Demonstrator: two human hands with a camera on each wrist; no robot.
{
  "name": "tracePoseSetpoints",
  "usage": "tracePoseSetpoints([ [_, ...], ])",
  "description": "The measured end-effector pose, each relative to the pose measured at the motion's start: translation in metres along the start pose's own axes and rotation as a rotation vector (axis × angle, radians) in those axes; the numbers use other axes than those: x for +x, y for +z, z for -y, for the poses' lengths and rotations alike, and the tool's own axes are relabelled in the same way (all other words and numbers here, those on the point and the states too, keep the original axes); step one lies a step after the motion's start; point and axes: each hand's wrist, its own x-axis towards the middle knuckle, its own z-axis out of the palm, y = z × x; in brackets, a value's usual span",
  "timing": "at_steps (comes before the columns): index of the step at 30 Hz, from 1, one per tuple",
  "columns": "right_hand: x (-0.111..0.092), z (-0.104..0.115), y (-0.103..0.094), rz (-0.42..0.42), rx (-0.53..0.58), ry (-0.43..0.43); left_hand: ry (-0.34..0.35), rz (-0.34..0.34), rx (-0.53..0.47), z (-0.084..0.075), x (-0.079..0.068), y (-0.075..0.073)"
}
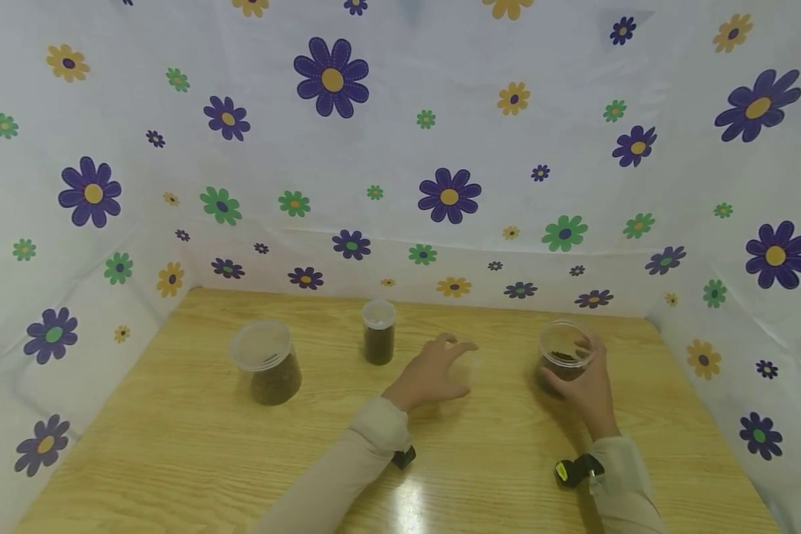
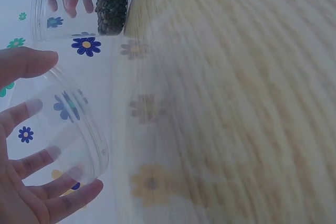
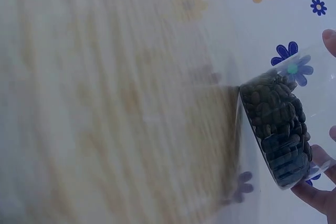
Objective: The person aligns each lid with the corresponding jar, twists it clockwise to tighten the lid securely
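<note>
My left hand (image 1: 432, 372) holds a clear round lid (image 2: 90, 132), tilted up, with the thumb at one side of it and the fingers spread along the other. The lid barely shows in the head view. My right hand (image 1: 592, 386) grips an uncovered clear jar (image 1: 564, 343) at the right of the table, thumb on the near side and fingers round the far side. Dark beans (image 3: 275, 124) fill the lower part of this jar. In the left wrist view the jar stands beyond the lid, apart from it.
On the wooden table (image 1: 480, 467), a wide lidded jar (image 1: 274, 374) with brown contents stands at the left. A narrower jar (image 1: 379, 341) with a whitish lid and dark contents is behind my left hand. Flower-printed white cloth (image 1: 387, 148) encloses the back and sides.
</note>
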Motion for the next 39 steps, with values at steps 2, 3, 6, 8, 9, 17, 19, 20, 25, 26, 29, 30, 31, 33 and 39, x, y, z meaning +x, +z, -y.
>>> tracePoseSetpoints([
  [2,-0.001,0.000,0.000,0.008,-0.017,-0.006,-0.002,-0.006,-0.004,0.000,-0.003,-0.002],
  [3,-0.002,0.000,0.000,0.011,-0.022,-0.008,-0.002,-0.009,-0.003,0.000,-0.005,-0.003],
  [6,-0.005,0.002,0.001,0.020,-0.040,-0.010,-0.004,-0.010,0.010,0.001,-0.009,-0.004],
  [8,-0.007,0.003,0.001,0.024,-0.045,-0.010,-0.007,-0.011,0.012,0.001,-0.011,-0.004],
  [9,-0.008,0.004,0.002,0.025,-0.047,-0.012,-0.006,-0.012,0.014,0.001,-0.012,-0.004],
  [17,-0.020,0.014,0.010,0.055,-0.049,-0.069,0.017,-0.031,0.006,0.003,-0.021,-0.003],
  [19,-0.023,0.016,0.013,0.070,-0.049,-0.080,0.016,-0.034,0.010,0.004,-0.023,-0.004],
  [20,-0.025,0.017,0.015,0.076,-0.055,-0.083,0.013,-0.035,0.015,0.005,-0.024,-0.004],
  [25,-0.030,0.022,0.021,0.104,-0.086,-0.103,0.007,-0.054,0.028,0.008,-0.028,-0.006],
  [26,-0.031,0.024,0.022,0.110,-0.092,-0.111,0.009,-0.060,0.033,0.009,-0.029,-0.006],
  [29,-0.035,0.029,0.025,0.129,-0.105,-0.135,0.010,-0.074,0.031,0.009,-0.033,-0.008],
  [30,-0.036,0.031,0.026,0.135,-0.104,-0.142,0.010,-0.078,0.035,0.010,-0.035,-0.008],
  [31,-0.037,0.032,0.027,0.141,-0.104,-0.145,0.008,-0.082,0.037,0.010,-0.036,-0.009],
  [33,-0.040,0.034,0.029,0.152,-0.096,-0.155,0.004,-0.086,0.038,0.010,-0.039,-0.009],
  [39,-0.047,0.043,0.032,0.201,-0.076,-0.198,0.021,-0.112,0.041,0.010,-0.047,-0.014],
])
